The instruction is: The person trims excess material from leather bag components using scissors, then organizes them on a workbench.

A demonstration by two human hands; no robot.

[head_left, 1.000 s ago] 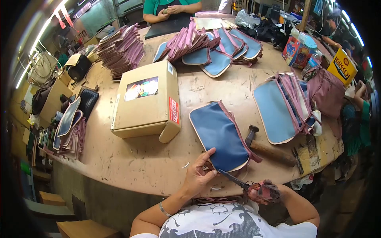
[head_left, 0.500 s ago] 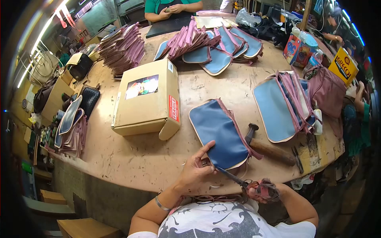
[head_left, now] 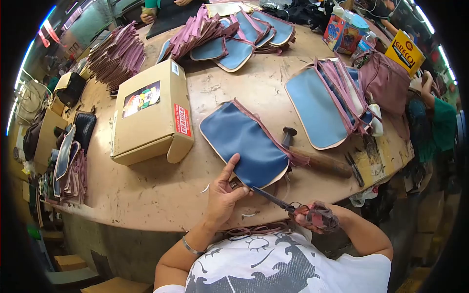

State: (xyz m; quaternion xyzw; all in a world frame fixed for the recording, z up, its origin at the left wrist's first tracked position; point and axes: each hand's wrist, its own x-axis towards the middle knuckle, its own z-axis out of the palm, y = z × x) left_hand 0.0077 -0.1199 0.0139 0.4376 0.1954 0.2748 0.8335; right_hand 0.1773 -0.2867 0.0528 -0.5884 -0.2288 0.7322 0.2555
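Observation:
My left hand (head_left: 222,198) pinches the near corner of a dark blue bag panel (head_left: 246,139), forefinger on top and thumb at the edge. The panel has a pale border and a mauve lining strip along its right side. My right hand (head_left: 315,217) grips a pair of scissors (head_left: 271,198) whose handles are wrapped in dark, ragged material. The blades point up-left and meet the panel's near edge, close to my left thumb. Whether they are apart is too small to tell. Just right of the panel lies a hammer (head_left: 320,162), partly beside the lining strip.
A cardboard box (head_left: 146,117) stands left of the panel. Stacked blue panels (head_left: 317,105) lie at right, before a mauve bag (head_left: 386,73). More piles (head_left: 117,56) sit farther back. A dark slim tool (head_left: 354,169) lies near the right edge. Another person's hand (head_left: 148,16) shows across the table.
The head view has shifted, so the table's contents appear farther left and higher. Both hands keep their holds, with the scissors still at the panel's near edge.

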